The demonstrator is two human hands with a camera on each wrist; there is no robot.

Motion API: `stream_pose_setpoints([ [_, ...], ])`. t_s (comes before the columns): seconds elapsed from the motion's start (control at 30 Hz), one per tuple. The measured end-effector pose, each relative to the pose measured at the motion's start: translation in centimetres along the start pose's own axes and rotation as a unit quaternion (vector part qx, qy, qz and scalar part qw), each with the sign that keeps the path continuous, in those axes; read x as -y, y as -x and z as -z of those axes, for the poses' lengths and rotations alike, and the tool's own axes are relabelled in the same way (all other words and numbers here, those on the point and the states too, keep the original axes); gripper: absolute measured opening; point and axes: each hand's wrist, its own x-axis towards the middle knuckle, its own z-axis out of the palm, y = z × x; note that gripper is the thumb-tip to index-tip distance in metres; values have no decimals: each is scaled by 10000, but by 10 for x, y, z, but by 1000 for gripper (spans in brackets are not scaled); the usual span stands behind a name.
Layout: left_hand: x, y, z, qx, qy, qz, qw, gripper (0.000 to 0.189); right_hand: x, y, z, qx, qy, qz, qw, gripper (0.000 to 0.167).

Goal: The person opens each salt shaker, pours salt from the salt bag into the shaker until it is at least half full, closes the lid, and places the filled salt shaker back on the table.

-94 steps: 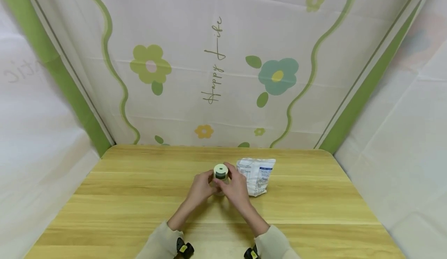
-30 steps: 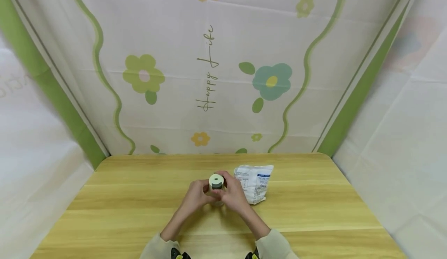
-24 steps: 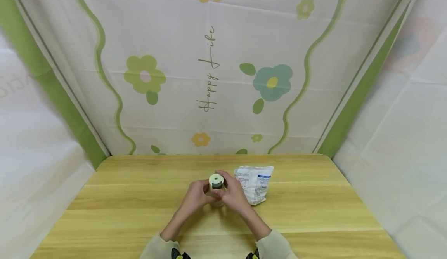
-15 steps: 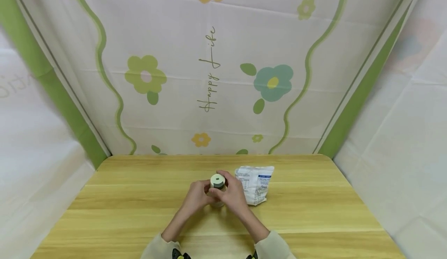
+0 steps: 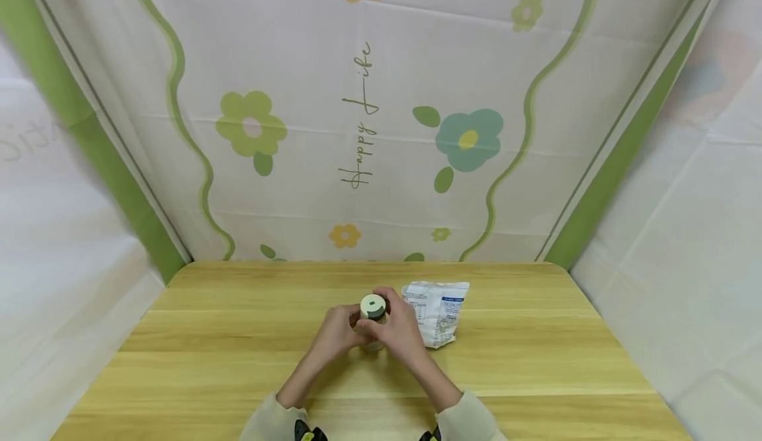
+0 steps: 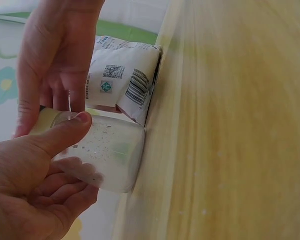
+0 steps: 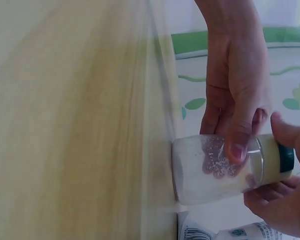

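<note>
A clear seasoning jar (image 6: 115,150) stands upright on the table, with a cream lid (image 5: 373,303) that bears a dark green patch. White grains cling inside its transparent wall. My left hand (image 5: 335,330) holds the jar's body, thumb on the near side and fingers behind it, as the left wrist view shows. Around the lid, my right hand (image 5: 402,327) has its thumb in front and its fingers at the far side. Its fingertips are partly hidden. The right wrist view shows the right hand (image 7: 287,195) on the lid and the left hand (image 7: 237,95) on the body.
A white printed bag (image 5: 440,315) stands just right of the right hand; its barcode shows in the left wrist view. The wooden table (image 5: 536,348) ends at a flowered fabric wall (image 5: 297,176), with more fabric on both sides.
The green patch on the lid has turned from facing me towards the right, and the right thumb has shifted slightly. The left hand keeps its hold. The head view has shifted a little.
</note>
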Motion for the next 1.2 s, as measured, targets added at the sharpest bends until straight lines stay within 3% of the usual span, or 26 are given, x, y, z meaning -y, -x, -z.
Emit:
stream_pose_setpoints([
  [0.13,0,0,0,67,146,35,9999,25,3,0,0,-185,139,82,9997,51],
  [0.37,0,0,0,91,174,24,9998,29,3,-2,6,213,-26,20,9998,62],
  [0.53,1,-1,0,71,167,58,9998,29,3,0,2,-41,-1,-113,9999,58],
  [0.87,3,1,-1,181,263,90,9994,31,-2,0,4,287,-647,-229,9972,44],
  [1.03,3,1,0,144,276,52,9995,32,-2,-2,5,384,-593,-223,9973,53],
  [1.2,3,0,-1,123,307,70,9994,31,0,-1,2,132,-530,-225,9983,59],
])
